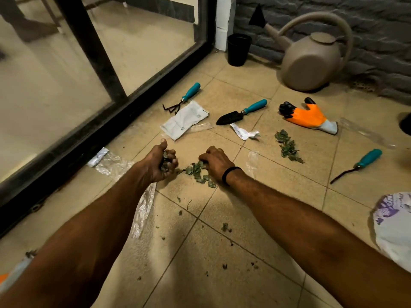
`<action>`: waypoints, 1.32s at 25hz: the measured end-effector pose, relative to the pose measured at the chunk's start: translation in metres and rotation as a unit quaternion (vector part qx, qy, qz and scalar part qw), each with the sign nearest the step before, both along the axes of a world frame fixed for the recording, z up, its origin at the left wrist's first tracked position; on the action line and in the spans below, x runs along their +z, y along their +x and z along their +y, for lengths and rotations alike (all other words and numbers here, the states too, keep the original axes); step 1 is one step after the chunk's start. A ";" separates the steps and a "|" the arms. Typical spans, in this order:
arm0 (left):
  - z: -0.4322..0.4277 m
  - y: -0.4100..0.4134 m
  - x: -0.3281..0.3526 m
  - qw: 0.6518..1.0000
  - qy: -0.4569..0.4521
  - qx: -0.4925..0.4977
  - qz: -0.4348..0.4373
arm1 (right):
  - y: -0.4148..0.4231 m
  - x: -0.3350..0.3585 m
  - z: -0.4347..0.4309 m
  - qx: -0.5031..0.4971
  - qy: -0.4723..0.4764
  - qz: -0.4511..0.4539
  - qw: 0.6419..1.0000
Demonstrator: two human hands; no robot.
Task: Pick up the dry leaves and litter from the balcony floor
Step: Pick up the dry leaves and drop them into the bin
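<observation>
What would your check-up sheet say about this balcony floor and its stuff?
Surface: tiled floor, leaf crumbs scattered.
Job's things: leaf pile by the hands; second leaf pile farther right; white packet, paper scrap, plastic wrap loose.
Clutter: trowel, rake, weeder, orange glove, watering can, black pot.
Hands: left hand grips handful of leaves; right hand curls into the leaf pile.
Cables: nothing seen.
Surroundings: glass door left, brick wall beyond.

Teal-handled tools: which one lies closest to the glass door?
The clawed hand rake, beside the door rail; the trowel and hooked weeder lie farther out.
</observation>
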State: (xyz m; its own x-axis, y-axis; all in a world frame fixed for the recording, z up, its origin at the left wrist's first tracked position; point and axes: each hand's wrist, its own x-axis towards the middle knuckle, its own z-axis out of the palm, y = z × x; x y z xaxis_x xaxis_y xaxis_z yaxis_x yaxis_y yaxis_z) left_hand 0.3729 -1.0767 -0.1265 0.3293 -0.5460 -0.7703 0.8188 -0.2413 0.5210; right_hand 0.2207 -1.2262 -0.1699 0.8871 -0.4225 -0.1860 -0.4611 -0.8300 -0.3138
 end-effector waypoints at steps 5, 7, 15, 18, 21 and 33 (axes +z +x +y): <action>0.001 -0.012 -0.013 0.983 0.071 -0.048 -0.162 | 0.004 0.017 -0.003 -0.101 0.029 -0.049 0.993; 0.001 -0.017 -0.028 0.850 0.201 -0.155 -0.461 | 0.001 0.024 -0.004 -0.118 0.045 -0.062 0.990; 0.023 -0.059 -0.064 0.571 0.148 -0.333 -0.735 | 0.002 0.024 0.011 -0.020 0.050 -0.005 0.999; 0.022 -0.062 -0.067 0.554 0.152 -0.325 -0.751 | 0.001 0.019 0.017 0.014 0.010 0.018 1.000; 0.020 -0.062 -0.061 0.598 0.139 -0.284 -0.736 | 0.000 0.022 0.018 -0.019 0.023 -0.004 1.000; 0.019 -0.053 -0.041 0.747 0.086 -0.192 -0.631 | -0.032 0.033 0.021 0.032 0.067 0.068 0.995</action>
State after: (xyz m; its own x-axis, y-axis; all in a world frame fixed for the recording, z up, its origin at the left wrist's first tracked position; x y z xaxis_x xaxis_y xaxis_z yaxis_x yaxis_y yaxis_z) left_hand 0.3196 -1.0575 -0.1677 0.6970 -0.7154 -0.0483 -0.4448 -0.4842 0.7534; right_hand 0.1885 -1.2056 -0.1372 0.8744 -0.3295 -0.3561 -0.4542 -0.8141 -0.3618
